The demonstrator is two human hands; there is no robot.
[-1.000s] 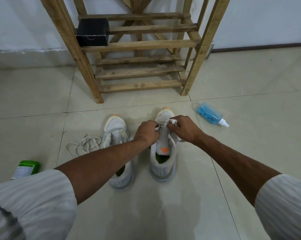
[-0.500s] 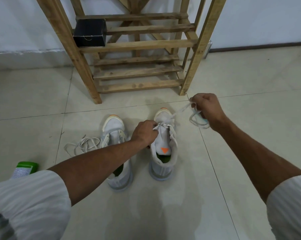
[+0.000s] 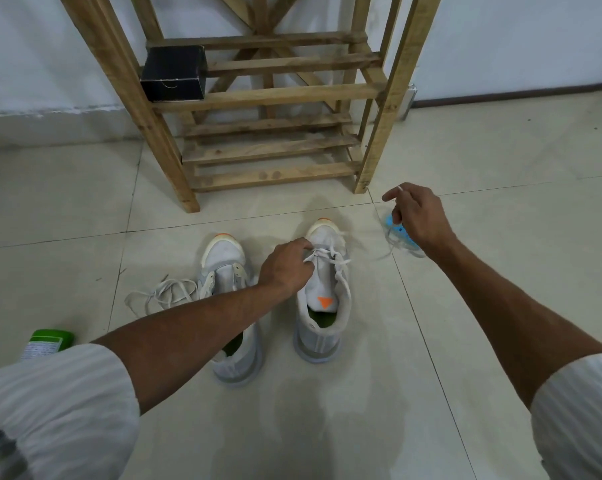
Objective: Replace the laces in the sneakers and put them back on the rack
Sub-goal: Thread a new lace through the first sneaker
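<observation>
A pale tiled floor (image 3: 500, 306), crossed by thin grout lines, is met by a white wall (image 3: 33, 46). At far left a green bottle (image 3: 46, 342) is seen lying on the tiles. A loose lace (image 3: 164, 292) is heaped just beside the unlaced left sneaker (image 3: 223, 252). The left hand (image 3: 285, 268) is set on the right sneaker (image 3: 322, 330), its bent fingers pinching the threaded lace (image 3: 332, 258). Behind the sneakers a wooden rack (image 3: 268, 97) is stood against the wall, with a black box (image 3: 173, 72) on a shelf. The right hand (image 3: 417, 216) is raised near the rack's leg, with a blurred length of the lace pinched in its fingers. A blue bottle (image 3: 405, 239) is partly hidden beneath it. A dark skirting (image 3: 500, 95) is seen at right.
</observation>
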